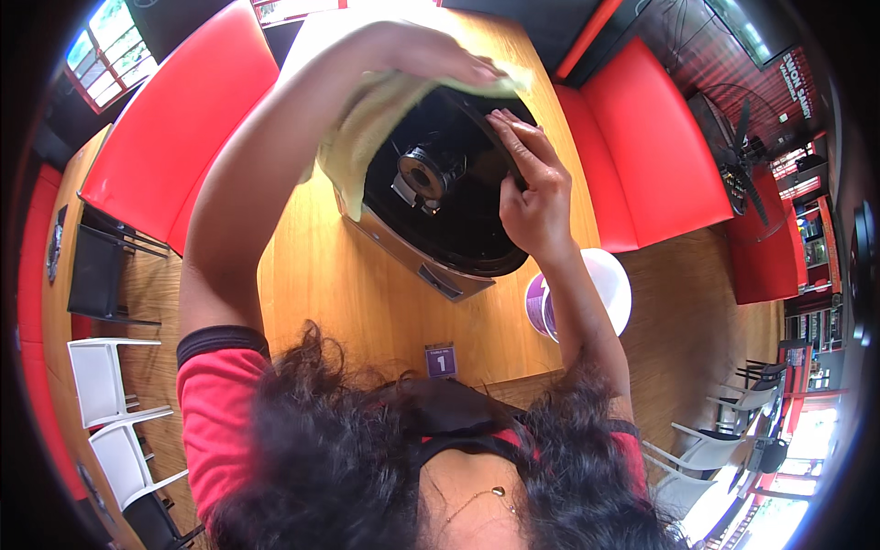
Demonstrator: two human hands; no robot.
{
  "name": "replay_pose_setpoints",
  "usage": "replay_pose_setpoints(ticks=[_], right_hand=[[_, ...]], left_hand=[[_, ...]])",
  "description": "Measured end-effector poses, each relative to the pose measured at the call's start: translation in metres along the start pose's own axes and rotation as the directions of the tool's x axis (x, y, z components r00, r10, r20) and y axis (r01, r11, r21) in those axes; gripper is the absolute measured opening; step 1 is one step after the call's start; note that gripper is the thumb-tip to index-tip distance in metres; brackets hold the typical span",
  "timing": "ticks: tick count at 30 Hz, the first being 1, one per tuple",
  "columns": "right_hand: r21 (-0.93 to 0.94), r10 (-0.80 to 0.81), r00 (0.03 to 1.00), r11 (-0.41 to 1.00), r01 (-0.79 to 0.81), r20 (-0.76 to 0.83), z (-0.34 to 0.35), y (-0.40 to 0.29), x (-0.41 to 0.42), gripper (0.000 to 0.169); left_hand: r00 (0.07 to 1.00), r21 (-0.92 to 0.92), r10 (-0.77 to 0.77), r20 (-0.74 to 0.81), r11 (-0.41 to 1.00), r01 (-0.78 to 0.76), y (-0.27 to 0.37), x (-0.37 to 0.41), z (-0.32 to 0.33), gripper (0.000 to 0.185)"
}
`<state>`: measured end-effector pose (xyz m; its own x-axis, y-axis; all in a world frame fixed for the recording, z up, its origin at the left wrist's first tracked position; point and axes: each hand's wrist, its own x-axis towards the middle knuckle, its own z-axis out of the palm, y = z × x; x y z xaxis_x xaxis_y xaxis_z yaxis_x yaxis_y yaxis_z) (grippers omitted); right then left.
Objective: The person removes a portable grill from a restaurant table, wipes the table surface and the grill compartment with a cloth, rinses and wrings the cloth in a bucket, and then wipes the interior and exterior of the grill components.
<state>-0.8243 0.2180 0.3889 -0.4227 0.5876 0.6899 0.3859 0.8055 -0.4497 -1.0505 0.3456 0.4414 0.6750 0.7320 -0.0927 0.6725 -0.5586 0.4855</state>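
My left hand, blurred, presses a yellow-green cloth along the far edge of a dark piece on a tabletop gas stove. The stove has a glossy black top, a round metal burner and a metallic body. With fingers extended on one side and the thumb on the other, my right hand grips the dark curved rim of a black pan or plate, which looks tilted over the burner. Its exact shape cannot be told. Part of the cloth hangs down past the stove's left corner.
The stove stands on a wooden table. A table number stand is near me. A white tub with a purple label and a white round lid or container are beside my right forearm. Red padded benches flank the table.
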Motion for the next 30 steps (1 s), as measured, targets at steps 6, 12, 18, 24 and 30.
replay_pose_setpoints(ticks=[6,12,18,24,30], right_hand=[[0.027,0.061,0.997,0.998,-0.06,-0.042,0.0,-0.001,-0.007,0.065],[0.002,0.005,0.999,1.0,-0.005,-0.041,-0.003,0.002,-0.004,0.066],[0.023,0.03,0.999,0.999,-0.029,-0.032,0.003,0.0,-0.004,0.066],[0.039,0.036,0.999,0.999,-0.035,-0.033,0.0,0.003,-0.003,0.067],[0.041,0.052,0.998,0.998,-0.051,-0.044,0.0,0.007,-0.007,0.069]], left_hand=[[0.96,0.097,0.193,0.201,0.972,-0.216,0.043,0.035,0.014,0.058],[0.997,-0.215,-0.061,-0.035,0.975,0.052,-0.025,-0.014,-0.005,0.048],[0.868,0.081,-0.438,-0.233,0.881,0.466,-0.138,-0.082,0.053,0.04],[0.469,0.156,-0.565,-0.679,0.513,0.844,-0.16,-0.085,0.176,0.033],[-0.014,-0.272,-0.325,-0.946,0.766,0.583,-0.05,-0.029,0.283,0.044]])
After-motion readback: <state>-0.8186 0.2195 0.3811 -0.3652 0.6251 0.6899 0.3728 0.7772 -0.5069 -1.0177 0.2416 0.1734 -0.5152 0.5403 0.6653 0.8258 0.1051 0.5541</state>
